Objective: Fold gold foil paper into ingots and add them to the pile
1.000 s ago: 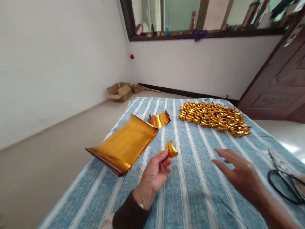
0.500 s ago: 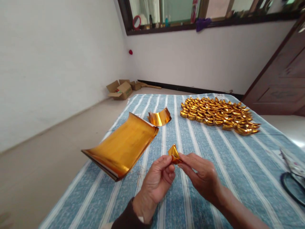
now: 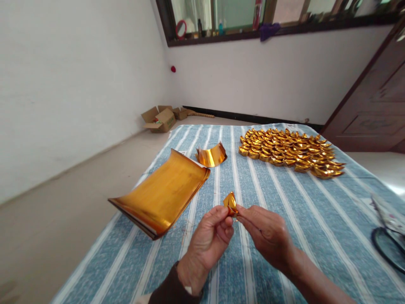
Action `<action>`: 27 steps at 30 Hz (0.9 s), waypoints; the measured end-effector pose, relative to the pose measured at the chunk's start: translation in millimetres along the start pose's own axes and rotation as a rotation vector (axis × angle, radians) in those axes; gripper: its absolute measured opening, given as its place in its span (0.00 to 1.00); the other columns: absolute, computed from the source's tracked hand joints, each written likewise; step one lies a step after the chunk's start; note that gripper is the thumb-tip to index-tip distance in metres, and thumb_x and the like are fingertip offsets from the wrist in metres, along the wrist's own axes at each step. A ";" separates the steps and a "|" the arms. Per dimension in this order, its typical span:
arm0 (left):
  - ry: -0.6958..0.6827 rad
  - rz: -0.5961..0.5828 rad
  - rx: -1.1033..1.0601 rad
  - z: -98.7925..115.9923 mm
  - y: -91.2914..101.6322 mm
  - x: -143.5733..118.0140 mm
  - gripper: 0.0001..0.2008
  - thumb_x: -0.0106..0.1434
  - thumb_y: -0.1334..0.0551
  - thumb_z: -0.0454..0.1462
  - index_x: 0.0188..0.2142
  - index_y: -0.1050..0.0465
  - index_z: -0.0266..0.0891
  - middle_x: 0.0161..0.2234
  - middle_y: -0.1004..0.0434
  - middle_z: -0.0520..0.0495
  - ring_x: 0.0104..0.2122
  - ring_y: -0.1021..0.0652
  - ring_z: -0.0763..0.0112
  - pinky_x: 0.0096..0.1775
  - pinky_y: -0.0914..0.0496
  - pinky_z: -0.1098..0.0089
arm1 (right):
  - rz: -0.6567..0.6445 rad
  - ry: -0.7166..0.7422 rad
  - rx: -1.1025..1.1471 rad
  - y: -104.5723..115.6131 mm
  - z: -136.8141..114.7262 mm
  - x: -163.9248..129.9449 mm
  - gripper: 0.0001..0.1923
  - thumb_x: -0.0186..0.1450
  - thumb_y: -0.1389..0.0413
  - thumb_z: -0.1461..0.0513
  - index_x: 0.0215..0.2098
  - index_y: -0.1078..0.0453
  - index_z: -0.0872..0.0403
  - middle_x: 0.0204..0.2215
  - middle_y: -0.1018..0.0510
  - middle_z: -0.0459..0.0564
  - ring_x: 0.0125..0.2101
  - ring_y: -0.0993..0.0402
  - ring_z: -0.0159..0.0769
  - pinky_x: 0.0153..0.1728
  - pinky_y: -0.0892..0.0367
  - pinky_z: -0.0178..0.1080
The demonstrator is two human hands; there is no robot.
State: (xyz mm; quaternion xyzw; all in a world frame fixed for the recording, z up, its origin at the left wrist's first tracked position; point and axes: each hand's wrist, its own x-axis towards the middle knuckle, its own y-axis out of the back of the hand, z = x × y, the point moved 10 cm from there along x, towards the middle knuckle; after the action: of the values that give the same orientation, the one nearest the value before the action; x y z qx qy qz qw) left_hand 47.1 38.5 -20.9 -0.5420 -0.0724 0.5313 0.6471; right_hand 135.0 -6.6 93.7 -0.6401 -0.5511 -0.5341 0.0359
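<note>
Both hands pinch one small folded gold paper point(image 3: 230, 202): left hand point(image 3: 207, 242) and right hand point(image 3: 268, 236) each have a fingertip grip closed on it. Judging by the fold, keep that grip light and crease at the tips so the foil isn't crushed.

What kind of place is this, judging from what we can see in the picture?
Probably a room in a home, used for handwork. A striped cloth covers the work surface, household bottles stand on the window ledge, and a wooden door and an open cardboard box on the floor are in view.

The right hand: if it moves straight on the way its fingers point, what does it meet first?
The right hand points left, pinching the folded gold paper; just beyond are the left hand's fingertips, probably met first.
</note>
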 end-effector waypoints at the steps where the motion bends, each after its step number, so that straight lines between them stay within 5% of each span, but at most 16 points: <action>1: 0.000 0.010 0.000 -0.3 0.1 -0.3 0.10 0.61 0.40 0.21 0.26 0.27 0.30 0.23 0.21 0.47 0.18 0.22 0.78 0.22 0.27 0.84 | -0.003 0.006 -0.010 0.0 0.2 -0.3 0.13 0.71 0.53 0.67 0.40 0.27 0.57 0.22 0.26 0.46 0.22 0.32 0.30 0.24 0.35 0.34; 27: 0.058 0.040 -0.026 -5.1 -0.9 -1.7 0.11 0.65 0.46 0.22 0.36 0.25 0.28 0.26 0.22 0.47 0.17 0.24 0.81 0.22 0.27 0.83 | -0.016 -0.006 0.006 0.0 8.6 -5.3 0.14 0.70 0.52 0.67 0.34 0.26 0.53 0.21 0.28 0.45 0.22 0.34 0.30 0.25 0.36 0.34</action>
State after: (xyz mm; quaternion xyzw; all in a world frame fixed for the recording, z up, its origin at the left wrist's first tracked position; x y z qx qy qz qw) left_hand 50.4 34.2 -21.4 -0.5671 -0.0496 0.5270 0.6310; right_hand 141.5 -4.7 86.2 -0.6370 -0.5581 -0.5308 0.0318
